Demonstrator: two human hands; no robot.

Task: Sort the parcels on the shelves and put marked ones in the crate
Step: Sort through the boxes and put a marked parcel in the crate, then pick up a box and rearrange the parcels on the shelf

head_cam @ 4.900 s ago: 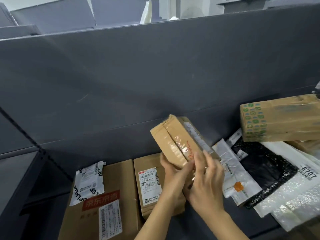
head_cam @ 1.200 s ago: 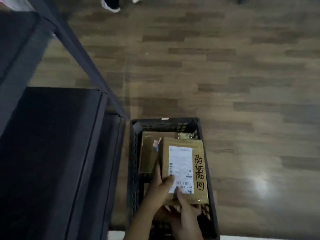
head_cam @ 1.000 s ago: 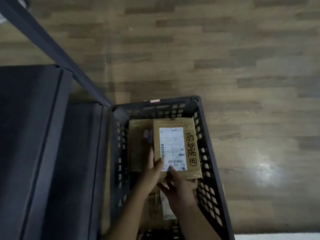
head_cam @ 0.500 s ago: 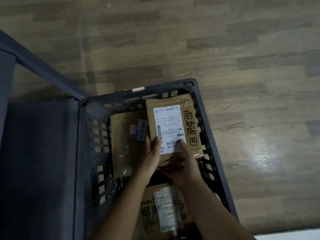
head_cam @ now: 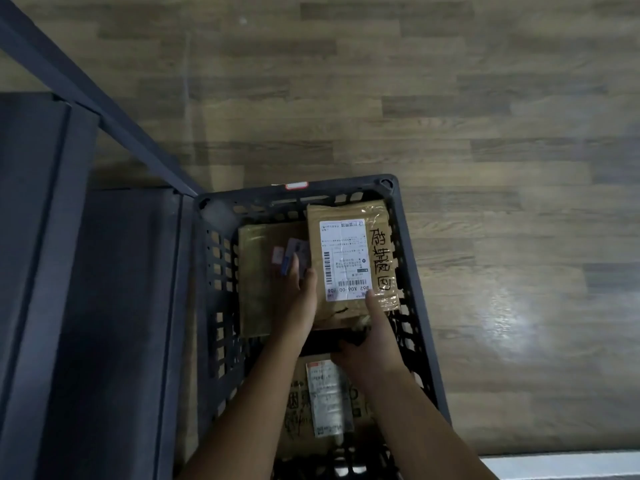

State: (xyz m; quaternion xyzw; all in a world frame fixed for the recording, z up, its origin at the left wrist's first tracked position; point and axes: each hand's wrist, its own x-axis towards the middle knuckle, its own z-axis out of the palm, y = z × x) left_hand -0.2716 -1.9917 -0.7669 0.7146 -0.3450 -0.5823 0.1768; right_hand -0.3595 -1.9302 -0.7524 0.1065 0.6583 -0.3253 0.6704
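**Two hands lower a marked parcel into a black crate**

The marked parcel [head_cam: 349,261] is a small brown cardboard box wrapped in glossy clear tape. It has a white shipping label on top and black handwritten characters down its right side. It sits in the far right corner of the crate [head_cam: 398,209], lying level.

It looks light and stiff, but the tape probably makes it slippery. The near corners and long edges seem the safest places to hold it.

The left hand [head_cam: 298,299] holds the left edge, thumb at the top edge and fingers reaching down beside it. The right hand [head_cam: 370,344] grips the near right corner, thumb on top and fingers curled under the near edge.

A flat brown parcel [head_cam: 259,289] lies to the left, partly under the marked one. Another labelled parcel [head_cam: 322,403] lies nearer, below the forearms.

The crate stands on a wooden floor [head_cam: 485,133], just beside a dark shelf [head_cam: 104,306] on the left.
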